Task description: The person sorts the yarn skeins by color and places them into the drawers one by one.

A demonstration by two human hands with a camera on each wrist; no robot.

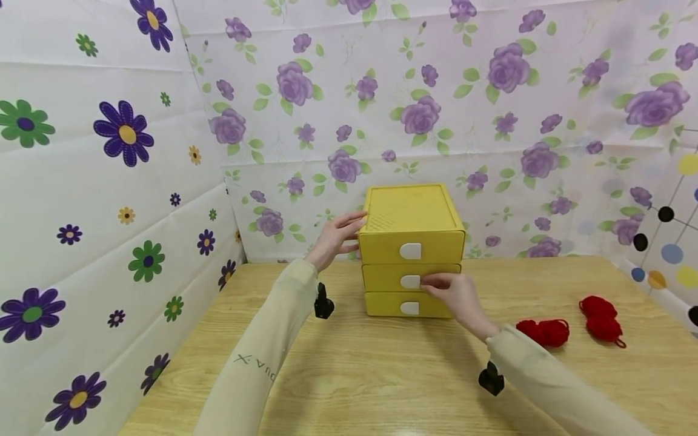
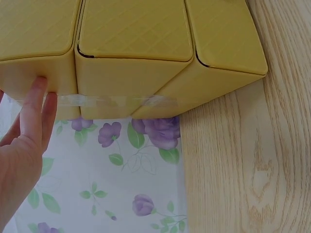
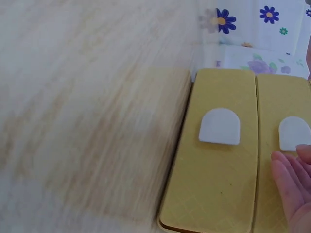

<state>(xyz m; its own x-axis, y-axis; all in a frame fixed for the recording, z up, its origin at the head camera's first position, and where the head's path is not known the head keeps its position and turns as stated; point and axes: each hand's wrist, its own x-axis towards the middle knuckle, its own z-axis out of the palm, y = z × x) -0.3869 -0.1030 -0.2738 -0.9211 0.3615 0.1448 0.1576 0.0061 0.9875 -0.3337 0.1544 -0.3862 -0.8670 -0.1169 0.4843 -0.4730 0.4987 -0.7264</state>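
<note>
A yellow three-drawer box [image 1: 411,247] stands on the table, all three drawers pushed in, each with a white handle. My left hand [image 1: 339,237] rests against the box's left side near the top, fingers fairly straight; the left wrist view shows its fingertips on the top drawer section's side wall. With thumb and fingers, my right hand [image 1: 455,297] pinches the right edge of the middle drawer's handle [image 1: 410,281]. In the right wrist view, the thumb overlaps that handle [image 3: 293,133], and the bottom drawer's handle [image 3: 219,127] is beside it, untouched.
Two bundles of red yarn, one nearer [image 1: 543,332] and one farther right [image 1: 602,319], lie on the wooden table [image 1: 349,375] right of the box. Flower-patterned sheets [image 1: 305,133] hang behind and at the left. Clear tape [image 2: 87,100] runs across the box's side.
</note>
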